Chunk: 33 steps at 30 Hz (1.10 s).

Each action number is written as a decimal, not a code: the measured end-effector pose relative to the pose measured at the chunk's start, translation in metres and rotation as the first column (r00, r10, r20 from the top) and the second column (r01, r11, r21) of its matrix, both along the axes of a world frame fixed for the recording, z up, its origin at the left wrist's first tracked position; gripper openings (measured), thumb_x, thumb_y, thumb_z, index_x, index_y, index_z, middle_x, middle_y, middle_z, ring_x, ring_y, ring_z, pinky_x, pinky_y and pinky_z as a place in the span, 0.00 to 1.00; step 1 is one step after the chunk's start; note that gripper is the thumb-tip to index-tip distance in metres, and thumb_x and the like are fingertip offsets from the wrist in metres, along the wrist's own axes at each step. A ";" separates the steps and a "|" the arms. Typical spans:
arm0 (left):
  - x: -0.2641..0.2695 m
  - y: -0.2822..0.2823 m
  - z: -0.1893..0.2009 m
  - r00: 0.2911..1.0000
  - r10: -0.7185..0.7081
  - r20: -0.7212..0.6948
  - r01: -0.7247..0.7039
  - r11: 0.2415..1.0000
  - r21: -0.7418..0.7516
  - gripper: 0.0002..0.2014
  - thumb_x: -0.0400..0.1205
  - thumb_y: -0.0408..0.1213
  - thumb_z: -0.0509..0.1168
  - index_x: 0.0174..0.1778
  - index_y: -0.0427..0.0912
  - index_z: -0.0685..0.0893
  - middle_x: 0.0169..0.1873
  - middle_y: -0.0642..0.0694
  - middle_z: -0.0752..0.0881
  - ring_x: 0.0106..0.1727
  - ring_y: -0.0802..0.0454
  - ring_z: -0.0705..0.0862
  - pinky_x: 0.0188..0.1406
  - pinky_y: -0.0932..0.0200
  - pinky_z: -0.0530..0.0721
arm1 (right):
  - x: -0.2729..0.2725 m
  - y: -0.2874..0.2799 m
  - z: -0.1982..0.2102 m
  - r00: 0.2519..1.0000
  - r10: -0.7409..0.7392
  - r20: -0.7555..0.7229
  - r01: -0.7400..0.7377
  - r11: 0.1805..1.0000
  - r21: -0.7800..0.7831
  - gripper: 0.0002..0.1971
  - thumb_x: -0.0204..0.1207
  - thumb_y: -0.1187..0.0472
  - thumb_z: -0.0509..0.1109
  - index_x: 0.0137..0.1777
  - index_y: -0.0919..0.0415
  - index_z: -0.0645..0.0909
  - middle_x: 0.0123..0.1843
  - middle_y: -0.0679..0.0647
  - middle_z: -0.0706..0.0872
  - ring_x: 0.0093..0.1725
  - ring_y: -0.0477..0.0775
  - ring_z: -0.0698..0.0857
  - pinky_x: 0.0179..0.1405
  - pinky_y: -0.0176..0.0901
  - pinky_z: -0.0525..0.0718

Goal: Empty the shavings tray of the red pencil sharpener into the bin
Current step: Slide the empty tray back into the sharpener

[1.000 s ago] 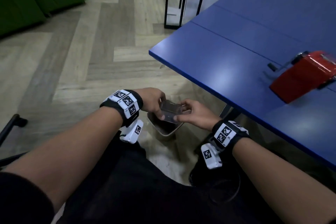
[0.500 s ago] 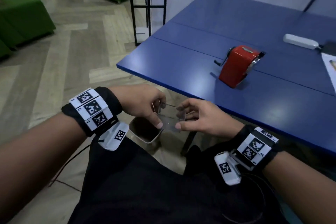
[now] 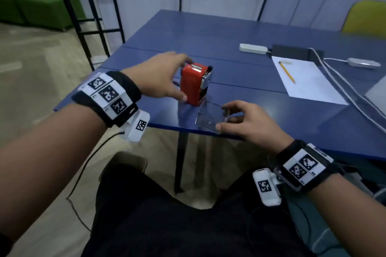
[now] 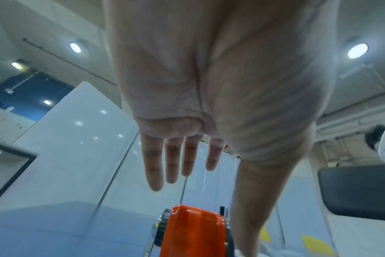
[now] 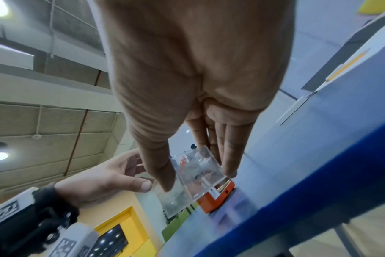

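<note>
The red pencil sharpener (image 3: 195, 84) stands upright on the blue table (image 3: 240, 27), near its front left corner. My left hand (image 3: 176, 77) is spread round it from the left, with the thumb low by its side and the fingers (image 4: 171, 163) straight above its top (image 4: 193, 231). My right hand (image 3: 223, 118) pinches the clear shavings tray (image 3: 208, 115) between thumb and fingers, just right of and in front of the sharpener, over the table's front edge. In the right wrist view the tray (image 5: 198, 173) looks see-through, with the sharpener (image 5: 215, 196) behind it. A beige bin rim (image 3: 125, 159) shows on the floor by my lap.
A white sheet (image 3: 307, 83) with a yellow pencil (image 3: 287, 72) lies to the right. Behind it are a white power strip (image 3: 252, 48), a black box (image 3: 292, 52) and white cables (image 3: 342, 81). A black metal rack (image 3: 83, 16) stands left of the table.
Both hands held the tray low over the bin before. My left hand has let go and moved up to the sharpener. My right hand has lifted the tray to the table's edge.
</note>
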<state>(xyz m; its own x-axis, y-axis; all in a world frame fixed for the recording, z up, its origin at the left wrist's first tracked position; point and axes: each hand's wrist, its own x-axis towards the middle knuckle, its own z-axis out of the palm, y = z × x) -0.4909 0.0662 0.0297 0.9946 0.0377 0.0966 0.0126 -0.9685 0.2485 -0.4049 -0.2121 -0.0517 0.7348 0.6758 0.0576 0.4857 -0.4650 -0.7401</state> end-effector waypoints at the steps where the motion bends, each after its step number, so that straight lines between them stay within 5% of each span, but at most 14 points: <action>1: 0.018 0.001 0.004 1.000 0.003 -0.005 -0.003 0.999 0.048 0.54 0.67 0.51 0.87 0.88 0.49 0.66 0.79 0.43 0.76 0.75 0.43 0.78 0.72 0.49 0.78 | 0.006 -0.004 0.001 0.999 -0.035 0.018 0.035 0.999 -0.008 0.31 0.67 0.43 0.90 0.69 0.50 0.87 0.58 0.43 0.92 0.51 0.39 0.94 0.56 0.37 0.89; 4: 0.062 0.003 0.003 0.993 0.020 -0.113 -0.002 0.987 0.159 0.63 0.66 0.44 0.88 0.93 0.49 0.55 0.88 0.41 0.64 0.86 0.38 0.68 0.83 0.39 0.72 | 0.022 -0.007 0.002 0.995 -0.085 0.060 0.089 0.994 -0.056 0.31 0.68 0.44 0.89 0.69 0.53 0.87 0.58 0.46 0.92 0.50 0.40 0.94 0.54 0.35 0.88; 8: 0.091 -0.003 -0.004 0.977 0.008 -0.212 0.050 0.963 0.264 0.62 0.69 0.41 0.87 0.94 0.47 0.54 0.89 0.41 0.64 0.87 0.38 0.68 0.83 0.41 0.72 | 0.044 0.007 0.000 0.989 -0.079 0.125 0.096 0.986 -0.139 0.31 0.69 0.44 0.88 0.70 0.54 0.86 0.60 0.49 0.93 0.53 0.47 0.93 0.52 0.38 0.85; 11: 0.101 -0.005 -0.001 0.970 -0.013 -0.242 0.089 0.948 0.306 0.55 0.70 0.44 0.86 0.91 0.45 0.63 0.82 0.40 0.76 0.79 0.37 0.77 0.75 0.44 0.78 | 0.057 0.018 0.000 0.986 -0.069 0.150 0.095 0.981 -0.170 0.32 0.69 0.44 0.88 0.71 0.56 0.86 0.60 0.50 0.93 0.54 0.48 0.92 0.56 0.40 0.86; 15: 0.109 -0.001 0.003 0.963 -0.012 -0.270 0.091 0.956 0.279 0.41 0.67 0.47 0.88 0.76 0.45 0.81 0.64 0.43 0.88 0.57 0.41 0.85 0.59 0.47 0.85 | 0.073 0.029 -0.003 0.988 -0.064 0.137 0.089 0.980 -0.180 0.32 0.69 0.45 0.88 0.72 0.55 0.86 0.61 0.48 0.91 0.54 0.46 0.91 0.50 0.36 0.84; 18: 0.111 0.002 0.005 0.964 0.000 -0.265 0.076 0.958 0.276 0.39 0.64 0.55 0.88 0.68 0.45 0.85 0.58 0.45 0.90 0.53 0.44 0.83 0.56 0.48 0.85 | 0.083 0.033 -0.006 0.989 -0.058 0.137 0.084 0.978 -0.192 0.33 0.68 0.45 0.88 0.72 0.55 0.86 0.61 0.49 0.91 0.54 0.48 0.91 0.52 0.38 0.86; 24: 0.110 -0.002 0.005 0.960 -0.015 -0.278 0.088 0.964 0.251 0.38 0.64 0.62 0.85 0.65 0.46 0.85 0.53 0.48 0.90 0.51 0.45 0.86 0.54 0.49 0.86 | 0.095 0.037 -0.005 0.989 -0.009 0.150 0.039 0.979 -0.198 0.35 0.69 0.43 0.88 0.74 0.55 0.85 0.63 0.48 0.91 0.51 0.43 0.90 0.42 0.26 0.79; 30: 0.107 -0.002 0.004 0.959 -0.029 -0.281 0.092 0.972 0.214 0.40 0.64 0.61 0.86 0.70 0.50 0.84 0.55 0.50 0.90 0.53 0.46 0.86 0.58 0.48 0.87 | 0.100 0.035 0.000 0.991 0.055 0.120 -0.030 0.979 -0.199 0.36 0.70 0.43 0.88 0.75 0.55 0.85 0.65 0.49 0.91 0.57 0.48 0.92 0.61 0.43 0.89; 33: 0.107 -0.002 0.004 0.957 -0.037 -0.289 0.100 0.974 0.205 0.40 0.64 0.63 0.85 0.69 0.51 0.84 0.54 0.52 0.90 0.52 0.47 0.86 0.58 0.47 0.87 | 0.100 0.038 0.001 0.992 0.044 0.118 -0.021 0.982 -0.188 0.34 0.69 0.44 0.88 0.73 0.56 0.86 0.63 0.50 0.92 0.56 0.48 0.93 0.62 0.46 0.90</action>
<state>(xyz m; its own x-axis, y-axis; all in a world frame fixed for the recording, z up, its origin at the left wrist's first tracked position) -0.3843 0.0639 0.0335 0.9817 -0.0220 -0.1891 -0.0165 -0.9994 0.0304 -0.3046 -0.1741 -0.0505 0.7075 0.7065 0.0161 0.5837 -0.5714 -0.5769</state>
